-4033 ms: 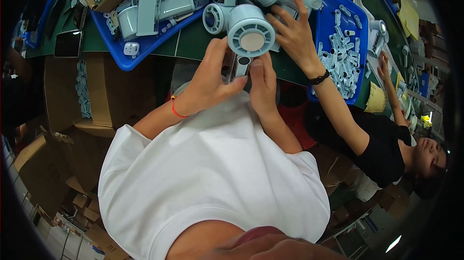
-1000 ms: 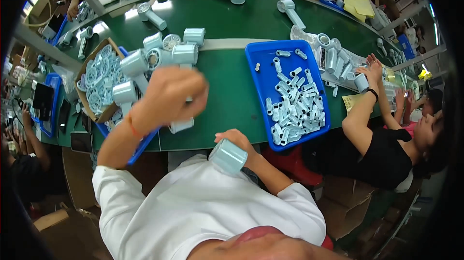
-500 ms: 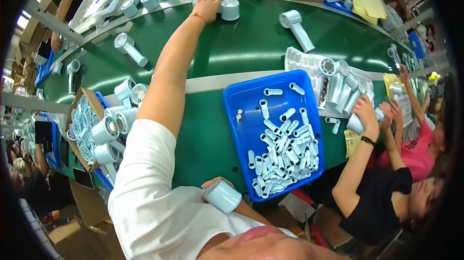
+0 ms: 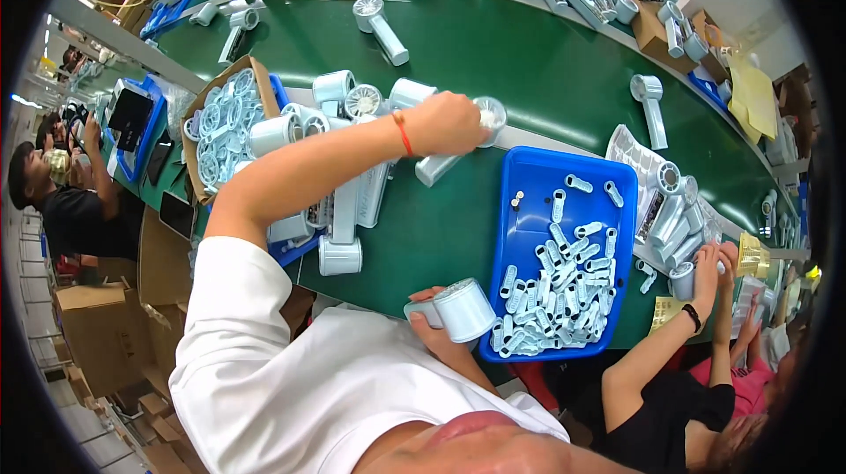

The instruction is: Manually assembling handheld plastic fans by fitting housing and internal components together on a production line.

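My left hand (image 4: 445, 124), with a red string round its wrist, is closed on a pale blue handheld fan (image 4: 490, 120). The fan's round head shows past my fingers, and its handle slants out below them. Low in front of my body, my right hand (image 4: 429, 329) grips another handheld fan (image 4: 465, 310), whose cylindrical head faces right; most of those fingers are hidden behind it. Right of both hands, a blue tray (image 4: 515, 236) holds many small light-blue oblong parts. A pile of handheld fans (image 4: 357, 196) lies under and beside my left forearm.
A cardboard box (image 4: 262, 86) of round grilles stands at left. Single fans lie on the green conveyor (image 4: 493, 42), and more line its far side. At right, a co-worker's hands (image 4: 712, 264) work beside fans on a padded sheet (image 4: 627, 152).
My left hand has come back from the far side of the conveyor, bringing a fan nearer. The view has swung left, and the fan in my right hand shows more of its handle.
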A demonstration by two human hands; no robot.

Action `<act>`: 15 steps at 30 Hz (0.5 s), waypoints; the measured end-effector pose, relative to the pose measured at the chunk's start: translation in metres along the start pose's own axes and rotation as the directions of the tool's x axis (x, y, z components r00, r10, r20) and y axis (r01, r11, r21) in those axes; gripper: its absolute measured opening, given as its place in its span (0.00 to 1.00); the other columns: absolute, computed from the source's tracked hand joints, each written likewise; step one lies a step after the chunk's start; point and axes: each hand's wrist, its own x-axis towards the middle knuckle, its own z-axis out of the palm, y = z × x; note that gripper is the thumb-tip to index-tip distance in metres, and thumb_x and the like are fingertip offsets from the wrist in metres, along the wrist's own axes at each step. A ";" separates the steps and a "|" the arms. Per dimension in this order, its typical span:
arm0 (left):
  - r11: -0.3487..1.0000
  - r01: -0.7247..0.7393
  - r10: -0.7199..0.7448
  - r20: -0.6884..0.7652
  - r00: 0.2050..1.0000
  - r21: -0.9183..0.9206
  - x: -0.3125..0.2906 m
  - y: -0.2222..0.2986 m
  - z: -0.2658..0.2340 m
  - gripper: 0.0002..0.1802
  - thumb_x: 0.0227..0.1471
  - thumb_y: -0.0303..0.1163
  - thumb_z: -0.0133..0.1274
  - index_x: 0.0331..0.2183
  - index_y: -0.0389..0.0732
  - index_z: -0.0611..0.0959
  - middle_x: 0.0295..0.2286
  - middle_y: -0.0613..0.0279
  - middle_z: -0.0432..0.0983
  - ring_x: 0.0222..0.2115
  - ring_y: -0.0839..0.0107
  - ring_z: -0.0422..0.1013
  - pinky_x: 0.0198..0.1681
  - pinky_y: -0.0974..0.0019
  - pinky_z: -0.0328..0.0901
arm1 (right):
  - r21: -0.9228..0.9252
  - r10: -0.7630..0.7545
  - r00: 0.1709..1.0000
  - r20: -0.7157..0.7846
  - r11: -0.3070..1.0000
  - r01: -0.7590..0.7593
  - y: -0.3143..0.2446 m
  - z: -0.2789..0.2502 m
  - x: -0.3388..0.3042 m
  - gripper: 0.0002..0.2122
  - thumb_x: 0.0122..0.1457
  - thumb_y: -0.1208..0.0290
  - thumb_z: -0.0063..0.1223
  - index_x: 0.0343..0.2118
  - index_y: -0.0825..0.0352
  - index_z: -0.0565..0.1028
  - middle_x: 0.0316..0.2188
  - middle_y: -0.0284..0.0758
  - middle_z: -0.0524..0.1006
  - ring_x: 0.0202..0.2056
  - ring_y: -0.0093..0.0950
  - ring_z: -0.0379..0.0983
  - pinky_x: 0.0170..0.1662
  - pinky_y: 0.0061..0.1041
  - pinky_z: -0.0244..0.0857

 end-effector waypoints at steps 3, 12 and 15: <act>0.964 0.170 -0.119 -0.238 0.964 0.206 0.034 -0.033 -0.022 0.37 0.48 0.62 0.39 0.26 0.34 0.81 0.29 0.45 0.76 0.33 0.55 0.74 0.35 0.56 0.68 | 0.096 0.070 0.998 -0.010 0.993 -0.068 -0.004 0.004 -0.001 0.16 0.47 0.74 0.56 0.39 0.66 0.66 0.34 0.34 0.74 0.36 0.26 0.69 0.43 0.26 0.62; 0.865 0.491 -0.502 -0.145 0.853 -0.107 0.102 -0.185 -0.015 0.20 0.47 0.43 0.44 0.39 0.42 0.74 0.16 0.60 0.71 0.10 0.68 0.66 0.14 0.65 0.64 | 0.186 0.041 0.991 -0.126 0.982 -0.017 0.010 0.021 -0.001 0.22 0.48 0.76 0.56 0.45 0.69 0.60 0.31 0.38 0.73 0.35 0.28 0.70 0.44 0.26 0.61; 0.924 0.309 -0.347 -0.152 0.925 -0.224 0.059 -0.149 -0.051 0.20 0.46 0.41 0.44 0.37 0.38 0.78 0.16 0.59 0.73 0.09 0.66 0.67 0.18 0.65 0.65 | -0.067 -0.130 0.987 -0.096 0.990 0.124 0.013 0.015 0.003 0.20 0.47 0.76 0.56 0.43 0.69 0.62 0.31 0.38 0.73 0.34 0.29 0.70 0.43 0.26 0.62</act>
